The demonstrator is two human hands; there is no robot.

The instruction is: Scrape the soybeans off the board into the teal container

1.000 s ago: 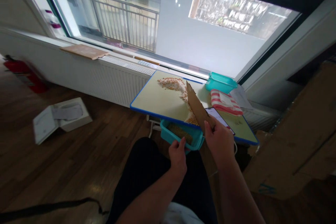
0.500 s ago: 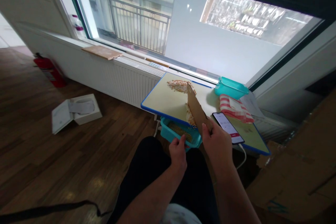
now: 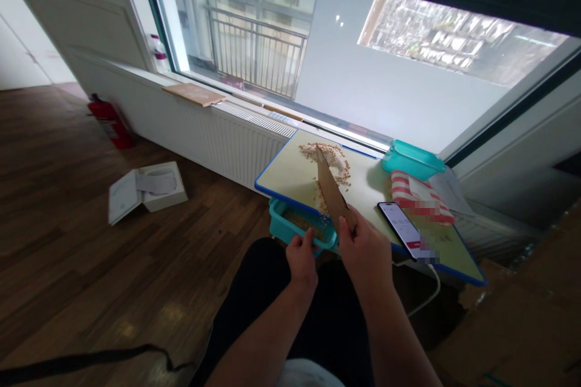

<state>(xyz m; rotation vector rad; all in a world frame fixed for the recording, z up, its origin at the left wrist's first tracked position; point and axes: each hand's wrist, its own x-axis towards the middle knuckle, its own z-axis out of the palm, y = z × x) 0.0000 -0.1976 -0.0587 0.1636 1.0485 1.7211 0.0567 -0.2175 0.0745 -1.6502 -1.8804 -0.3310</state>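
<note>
A strip of brown cardboard [image 3: 331,187] stands on edge on the small blue-edged table [image 3: 285,166], its near end gripped by my right hand [image 3: 367,248]. Loose grains [image 3: 338,163], orange-brown and whitish, are spread around the strip's far end, with more along its left side down to the table's front edge. Just below that edge, my left hand [image 3: 303,259] holds the near rim of a turquoise plastic basket [image 3: 282,228]. Grain covers the bottom of the basket. The fingers on its rim are partly hidden.
At the table's right lie a phone [image 3: 402,227] with a white cable and a red-striped packet [image 3: 420,193]. Behind them stands a second turquoise basket [image 3: 411,160]. An open white box [image 3: 163,184] and a fire extinguisher [image 3: 111,124] are on the floor at left. Large cardboard [image 3: 521,314] stands at right.
The cardboard strip has shifted left across the table, its far end now among the grains. The basket under the edge has moved slightly left relative to the table. The camera view has turned a little left.
</note>
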